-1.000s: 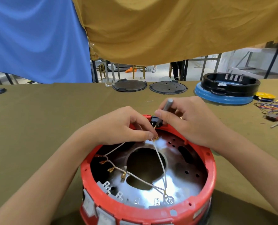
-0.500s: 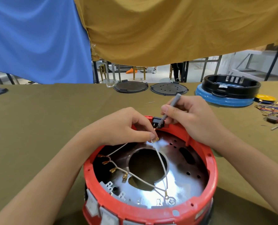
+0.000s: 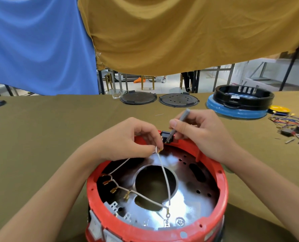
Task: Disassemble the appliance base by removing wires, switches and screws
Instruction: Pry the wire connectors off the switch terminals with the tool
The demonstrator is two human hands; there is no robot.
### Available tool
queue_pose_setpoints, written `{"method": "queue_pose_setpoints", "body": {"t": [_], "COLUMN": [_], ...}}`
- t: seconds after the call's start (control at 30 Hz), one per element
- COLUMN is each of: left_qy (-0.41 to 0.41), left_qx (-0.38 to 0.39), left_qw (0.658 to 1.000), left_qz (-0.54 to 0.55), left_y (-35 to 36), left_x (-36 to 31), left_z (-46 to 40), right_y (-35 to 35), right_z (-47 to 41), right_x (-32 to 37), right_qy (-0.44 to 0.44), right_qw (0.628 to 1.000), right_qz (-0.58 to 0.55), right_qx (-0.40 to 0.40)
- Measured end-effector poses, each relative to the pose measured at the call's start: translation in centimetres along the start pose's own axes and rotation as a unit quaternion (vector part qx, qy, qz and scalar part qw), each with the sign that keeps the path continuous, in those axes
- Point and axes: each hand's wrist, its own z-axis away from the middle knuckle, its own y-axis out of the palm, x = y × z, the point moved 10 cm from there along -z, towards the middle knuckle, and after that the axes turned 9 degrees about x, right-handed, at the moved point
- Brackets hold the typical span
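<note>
I pinch the white wire (image 3: pixel 163 173) aside with my left hand (image 3: pixel 127 138) so my right hand (image 3: pixel 200 132), clamped on the grey tool (image 3: pixel 179 124), reaches the black switch (image 3: pixel 165 136) on the red base (image 3: pixel 222 186).

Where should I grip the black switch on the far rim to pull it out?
Judging by its pose, take the black switch by its two side faces, coming from above and outside the red base. It sits upright in a notch in the rim. The right hand holds the grey tool against it, so clear that first.
</note>
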Motion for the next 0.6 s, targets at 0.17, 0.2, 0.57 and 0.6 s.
{"method": "queue_pose_setpoints", "body": {"t": [0.17,0.2,0.57,0.6], "left_qy": [0.026,0.036,0.029,0.027], "left_qx": [-0.018,-0.032,-0.271,-0.284], "left_qw": [0.999,0.998,0.962,0.958], "left_qz": [0.031,0.037,-0.023,-0.023], "left_y": [-0.5,-0.8,-5.1,-5.4], "left_x": [-0.3,-0.4,0.3,0.3], "left_z": [0.2,0.3,2.0,2.2], "right_y": [0.9,0.5,0.8,0.8], "right_z": [0.1,0.2,0.7,0.7], "right_x": [1.5,1.4,1.8,1.9], "right_qy": [-0.038,-0.038,-0.005,-0.005], "right_qw": [0.997,0.999,0.998,0.999], "right_qz": [0.053,0.028,-0.036,-0.013], "right_qx": [0.042,0.026,0.047,0.042]}}
